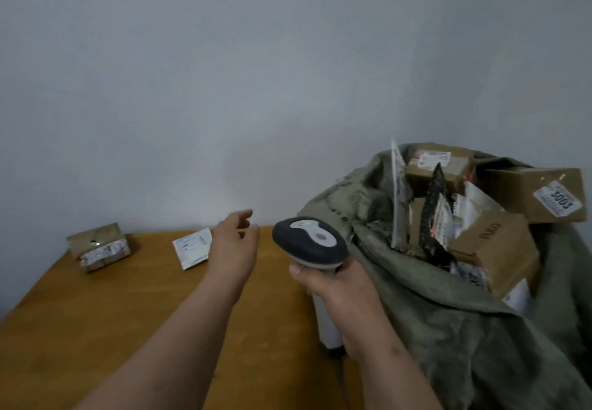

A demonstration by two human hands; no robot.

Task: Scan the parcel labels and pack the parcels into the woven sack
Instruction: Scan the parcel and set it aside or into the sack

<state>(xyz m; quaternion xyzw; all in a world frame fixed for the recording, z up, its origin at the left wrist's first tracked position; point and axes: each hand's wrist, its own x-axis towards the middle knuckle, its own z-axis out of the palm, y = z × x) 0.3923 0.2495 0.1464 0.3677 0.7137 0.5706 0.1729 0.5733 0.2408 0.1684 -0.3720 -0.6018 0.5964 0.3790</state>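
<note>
Head-worn view, forward and down

woven sack [448, 313]: green, open, full | brown parcel [99, 247], white parcel [193, 247]: on table

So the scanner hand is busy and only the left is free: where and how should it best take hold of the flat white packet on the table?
Probably pinch the white packet at its right edge, nearest the open left hand. It lies flat and thin on the table, so the fingers should come down from above.
</note>
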